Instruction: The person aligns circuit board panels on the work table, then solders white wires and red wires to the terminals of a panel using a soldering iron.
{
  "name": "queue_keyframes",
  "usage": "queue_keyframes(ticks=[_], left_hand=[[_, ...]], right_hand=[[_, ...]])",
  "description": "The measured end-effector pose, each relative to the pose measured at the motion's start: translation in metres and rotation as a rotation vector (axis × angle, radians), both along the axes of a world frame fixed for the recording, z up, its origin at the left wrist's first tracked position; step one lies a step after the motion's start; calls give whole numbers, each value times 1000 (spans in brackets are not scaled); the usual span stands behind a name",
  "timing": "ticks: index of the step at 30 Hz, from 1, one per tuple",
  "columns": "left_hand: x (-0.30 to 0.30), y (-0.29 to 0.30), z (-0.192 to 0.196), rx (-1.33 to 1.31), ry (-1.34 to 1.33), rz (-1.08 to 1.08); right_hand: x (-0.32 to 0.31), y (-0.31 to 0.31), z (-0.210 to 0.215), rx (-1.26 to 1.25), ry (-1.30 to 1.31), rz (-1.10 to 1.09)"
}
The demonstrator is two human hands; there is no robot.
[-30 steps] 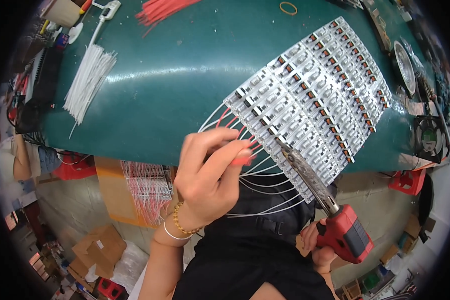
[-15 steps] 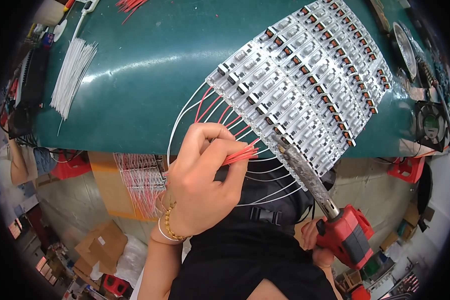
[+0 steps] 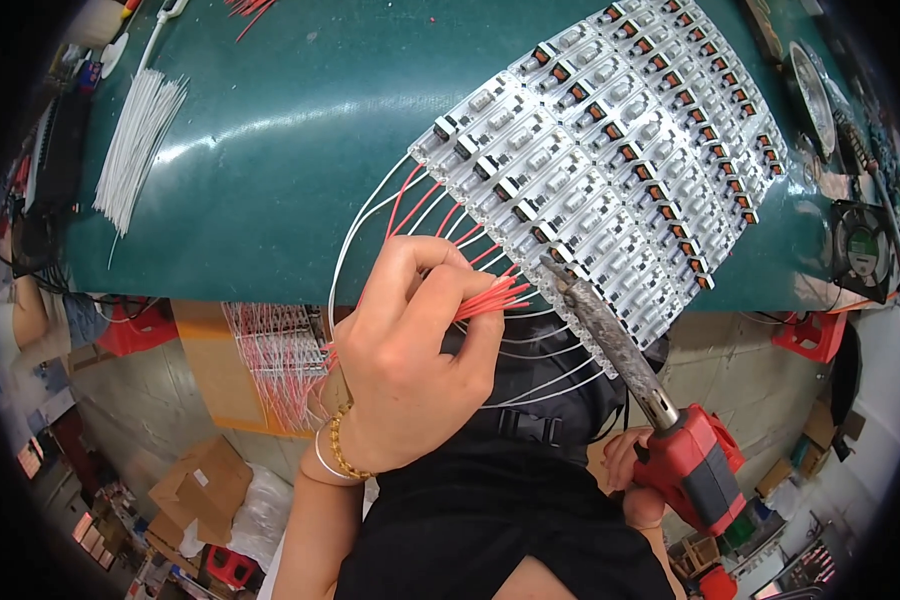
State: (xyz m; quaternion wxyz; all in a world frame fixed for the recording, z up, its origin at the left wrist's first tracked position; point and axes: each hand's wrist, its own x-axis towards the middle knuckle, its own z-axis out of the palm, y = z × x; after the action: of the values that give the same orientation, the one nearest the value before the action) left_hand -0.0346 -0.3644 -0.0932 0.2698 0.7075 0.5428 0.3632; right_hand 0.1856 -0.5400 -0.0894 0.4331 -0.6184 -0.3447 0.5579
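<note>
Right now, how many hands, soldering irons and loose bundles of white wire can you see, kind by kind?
Hands: 2 (left hand, right hand)
Soldering iron: 1
White wire bundle on the green table: 1
Total: 4

red wires (image 3: 490, 298), green mat (image 3: 270, 150), red soldering iron (image 3: 695, 470)

Both forearms are bare, the left hand (image 3: 410, 350) wears a gold chain bracelet (image 3: 345, 452) and a thin white band (image 3: 322, 468) at the wrist just below it, above black clothing (image 3: 490, 520) with a buckled strap.
</note>
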Motion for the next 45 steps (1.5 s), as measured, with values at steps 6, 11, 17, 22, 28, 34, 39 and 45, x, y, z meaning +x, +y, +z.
queue_keyframes(ticks=[6,11,17,22,28,34,39,45], left_hand=[[0,1,-2,16,-12,-12],[-1,3,2,56,-4,-42],[4,-5,0,-32,-82,-69],[6,-5,-5,-9,-48,-73],[6,-6,-8,7,-43,-62],[6,-5,-7,8,-61,-65],[6,-3,-5,9,-57,-66],[6,-6,-7,15,-46,-59]], right_hand=[[-1,5,-4,79,85,-11],[-3,8,1,44,212,-69],[2,-17,-9,99,165,-91],[17,-9,-4,-80,192,60],[13,-32,-27,84,-111,-40],[29,-44,-41,340,-68,195],[9,-24,-19,227,-295,-3],[4,-15,-11,152,-177,-25]])
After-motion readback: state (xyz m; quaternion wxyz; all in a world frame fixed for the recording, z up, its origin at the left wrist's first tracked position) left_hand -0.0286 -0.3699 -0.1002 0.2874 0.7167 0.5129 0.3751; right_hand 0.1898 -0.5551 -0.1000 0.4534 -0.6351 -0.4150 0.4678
